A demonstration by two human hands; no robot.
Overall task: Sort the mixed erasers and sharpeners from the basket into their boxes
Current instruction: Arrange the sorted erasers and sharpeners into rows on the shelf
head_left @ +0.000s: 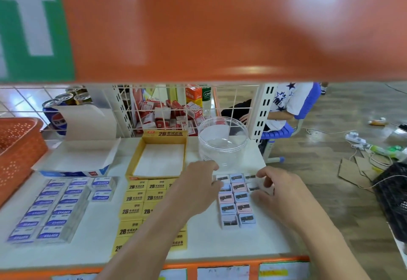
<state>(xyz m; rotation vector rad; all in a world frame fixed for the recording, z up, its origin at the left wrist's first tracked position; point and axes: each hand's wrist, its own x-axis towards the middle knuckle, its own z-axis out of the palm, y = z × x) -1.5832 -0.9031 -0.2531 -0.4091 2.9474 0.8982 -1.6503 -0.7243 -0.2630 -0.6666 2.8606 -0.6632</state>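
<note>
Left hand grip: the left hand [198, 182] has its fingers curled, and the thumb tip is against the far left edge of the pastel sharpeners [239, 201]. I cannot tell whether it holds one.
Right hand grip: the right hand [279, 189] has its fingers bent over the far right corner of the same group. Thumb and fingertips are closed on the corner sharpener [253, 186], a pale piece.
Left arm pose: the bare forearm runs from the near edge up and to the right, crossing over the yellow erasers [136, 198]. The back of the hand faces up.
Right arm pose: the forearm comes in from the near right, with the hand low over the shelf [99, 242] and its knuckles raised.
Sharpeners: pink and blue blocks laid in tidy rows on the shelf, between the two hands.
Clear jar [222, 141]: stands open just beyond the sharpeners.
Yellow box [165, 134]: sits open at the far end of the yellow erasers, with only its white floor showing.
Blue erasers [55, 211]: lie in rows at the left, in front of the blue-and-white box [72, 173], whose flap is raised.
Orange basket [19, 147]: stands at the far left edge.
</note>
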